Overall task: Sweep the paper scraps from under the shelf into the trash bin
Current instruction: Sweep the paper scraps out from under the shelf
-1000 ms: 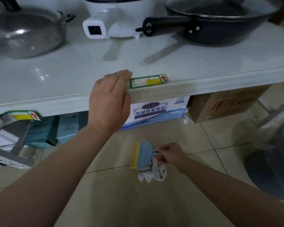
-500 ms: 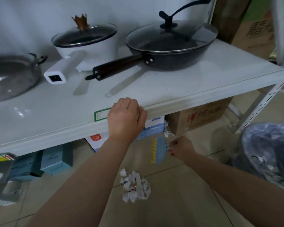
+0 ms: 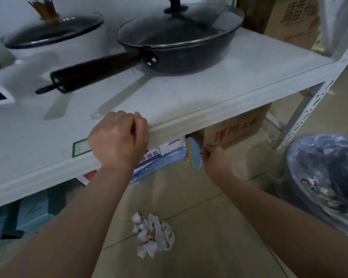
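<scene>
A heap of crumpled white paper scraps [image 3: 153, 234] lies on the beige floor tiles in front of the shelf. My right hand [image 3: 215, 157] grips the handle of a small blue brush [image 3: 194, 153] with yellow bristles, held under the shelf's front edge in the gap between a blue-and-white box and a brown carton. My left hand [image 3: 119, 139] curls over the front lip of the white shelf [image 3: 209, 115]. The trash bin [image 3: 325, 177], lined with a clear bag, stands at the right on the floor.
A black lidded wok [image 3: 179, 39] with a long dark handle and a white lidded pot [image 3: 52, 35] stand on the shelf. Under it sit a blue-and-white box [image 3: 161, 159], a brown carton [image 3: 237, 129] and teal boxes [image 3: 28, 213]. A perforated white upright [image 3: 309, 101] rises at right.
The brush left the scrap heap and went back under the shelf edge toward the gap between the boxes. My left hand slid right along the lip and closed over it. The view shifted right.
</scene>
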